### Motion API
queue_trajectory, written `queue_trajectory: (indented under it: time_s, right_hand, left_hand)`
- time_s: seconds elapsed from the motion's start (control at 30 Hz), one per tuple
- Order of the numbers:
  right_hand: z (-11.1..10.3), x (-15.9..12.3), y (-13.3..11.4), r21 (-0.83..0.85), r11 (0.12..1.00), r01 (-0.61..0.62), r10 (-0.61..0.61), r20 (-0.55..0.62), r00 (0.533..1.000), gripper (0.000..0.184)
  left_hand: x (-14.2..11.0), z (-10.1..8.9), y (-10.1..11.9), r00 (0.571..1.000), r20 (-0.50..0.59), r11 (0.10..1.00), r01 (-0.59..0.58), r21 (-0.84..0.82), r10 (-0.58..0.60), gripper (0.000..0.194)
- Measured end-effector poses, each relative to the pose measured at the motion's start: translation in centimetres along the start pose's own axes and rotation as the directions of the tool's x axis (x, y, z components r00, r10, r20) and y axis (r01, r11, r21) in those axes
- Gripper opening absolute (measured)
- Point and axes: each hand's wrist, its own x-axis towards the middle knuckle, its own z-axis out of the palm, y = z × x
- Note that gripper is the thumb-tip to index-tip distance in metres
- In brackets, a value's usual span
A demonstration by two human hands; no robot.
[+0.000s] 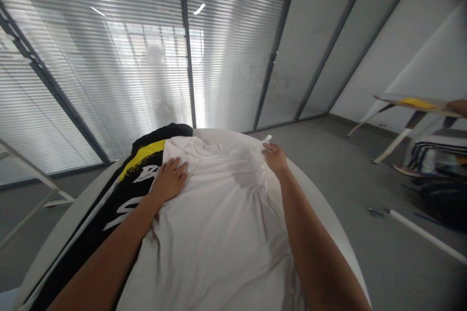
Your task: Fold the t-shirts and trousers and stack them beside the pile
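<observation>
A white T-shirt [219, 218] lies spread over a round white table, its neckline at the far side and its cloth loosely wrinkled. My left hand [170, 178] rests flat on the shirt's upper left part, fingers apart. At the upper right, my right hand [274, 156] pinches the edge of the shirt near its sleeve, pulling a small tip of cloth up. Under the shirt's left side lies a black garment [98, 233] with a yellow band and white lettering, partly covered by my left forearm.
The white table's rim [328, 223] curves around on the right. Glass partitions with blinds [226, 58] stand beyond it. To the right are a side table [394, 98] with a yellow cloth [418, 103], piled items below, and a white pole [423, 233] on the floor.
</observation>
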Motion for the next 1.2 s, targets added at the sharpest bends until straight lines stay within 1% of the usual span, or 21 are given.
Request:
queue_trajectory:
  time_s: [0.07, 0.1, 0.17, 0.2, 0.27, 0.33, 0.37, 0.4, 0.5, 0.57, 0.63, 0.67, 0.77, 0.87, 0.9, 0.97, 1.07, 1.13, 1.2]
  right_hand:
    - [-0.3, -0.4, -1.1, 0.06, 0.993, 0.104, -0.106, 0.04, 0.993, 0.039]
    - [-0.4, -0.7, -1.6, 0.086, 0.983, 0.163, -0.17, 0.082, 0.982, 0.035]
    - [-0.7, -1.4, -2.6, 0.108, 0.96, 0.258, -0.275, 0.207, 0.939, 0.029]
    - [-0.9, -1.8, -3.1, 0.123, 0.95, 0.288, -0.312, 0.284, 0.907, 0.028]
    - [-1.3, -2.5, -3.7, 0.147, 0.944, 0.294, -0.329, 0.452, 0.829, 0.029]
    - [-1.6, -2.9, -4.1, 0.158, 0.952, 0.262, -0.305, 0.575, 0.759, 0.03]
    - [-1.7, -2.9, -4.2, 0.154, 0.953, 0.26, -0.299, 0.601, 0.741, 0.03]
    - [-1.7, -2.9, -4.3, 0.139, 0.952, 0.273, -0.3, 0.602, 0.74, 0.03]
    - [-0.9, -2.5, -4.2, 0.047, 0.938, 0.345, -0.315, 0.536, 0.783, 0.036]
    - [0.4, -2.5, -4.0, -0.045, 0.932, 0.36, -0.294, 0.487, 0.822, 0.044]
    - [2.2, -3.0, -3.7, -0.15, 0.922, 0.357, -0.257, 0.453, 0.853, 0.05]
    - [3.3, -3.4, -3.5, -0.209, 0.91, 0.358, -0.238, 0.444, 0.864, 0.051]
    - [6.0, -4.6, -2.9, -0.294, 0.888, 0.354, -0.222, 0.4, 0.889, 0.054]
    - [7.3, -4.9, -2.3, -0.309, 0.877, 0.367, -0.254, 0.35, 0.902, 0.055]
    - [7.4, -4.7, -2.2, -0.295, 0.885, 0.361, -0.253, 0.346, 0.904, 0.054]
    - [7.0, -4.1, -2.2, -0.257, 0.915, 0.31, -0.218, 0.333, 0.918, 0.052]
    - [5.6, -3.0, -2.4, -0.235, 0.946, 0.225, -0.156, 0.28, 0.947, 0.046]
    - [4.6, -2.5, -2.4, -0.264, 0.955, 0.136, -0.076, 0.226, 0.971, 0.044]
    - [3.9, -2.2, -2.1, -0.285, 0.959, -0.006, 0.061, 0.182, 0.981, 0.046]
  left_hand:
    - [0.0, 0.0, 0.0, 1.0, -0.006, 1.0, 0.001, -0.002, -0.001, 0.051]
    - [0.0, 0.0, 0.0, 1.0, -0.008, 1.0, 0.001, -0.003, -0.001, 0.051]
    - [-0.1, 0.1, 0.0, 1.0, -0.006, 1.0, 0.002, -0.006, -0.002, 0.051]
    - [-0.1, 0.1, -0.1, 1.0, -0.002, 1.0, 0.002, -0.006, -0.002, 0.051]
    - [0.0, 0.1, -0.1, 1.0, 0.006, 1.0, 0.002, -0.004, -0.002, 0.052]
    - [0.0, 0.2, -0.1, 1.0, 0.008, 1.0, 0.001, 0.002, -0.001, 0.052]
    - [0.0, 0.2, -0.1, 1.0, 0.006, 1.0, 0.0, 0.006, 0.0, 0.052]
    - [0.0, 0.2, -0.2, 1.0, 0.004, 1.0, -0.002, 0.008, 0.002, 0.052]
    - [0.0, 0.3, -0.2, 1.0, 0.001, 1.0, -0.004, 0.01, 0.004, 0.051]
    - [0.0, 0.3, -0.2, 1.0, 0.004, 1.0, -0.002, 0.007, 0.002, 0.052]
    - [0.0, 0.2, -0.2, 1.0, 0.007, 1.0, -0.001, 0.005, 0.001, 0.052]
    - [0.0, 0.2, -0.1, 1.0, 0.009, 1.0, 0.0, 0.004, 0.0, 0.052]
    - [0.0, 0.1, -0.1, 1.0, 0.015, 1.0, 0.006, 0.003, -0.006, 0.052]
    - [0.0, 0.0, 0.0, 1.0, 0.015, 1.0, 0.011, 0.0, -0.011, 0.051]
    - [0.0, 0.0, 0.0, 1.0, 0.012, 1.0, 0.011, -0.001, -0.011, 0.051]
    - [0.0, 0.0, 0.0, 1.0, 0.004, 1.0, 0.012, -0.004, -0.012, 0.051]
    - [0.0, -0.1, 0.1, 1.0, -0.001, 1.0, 0.018, -0.015, -0.018, 0.051]
    - [0.0, -0.1, 0.1, 1.0, 0.0, 1.0, 0.018, -0.022, -0.018, 0.051]
    - [0.0, -0.2, 0.1, 1.0, 0.002, 1.0, 0.018, -0.024, -0.018, 0.051]
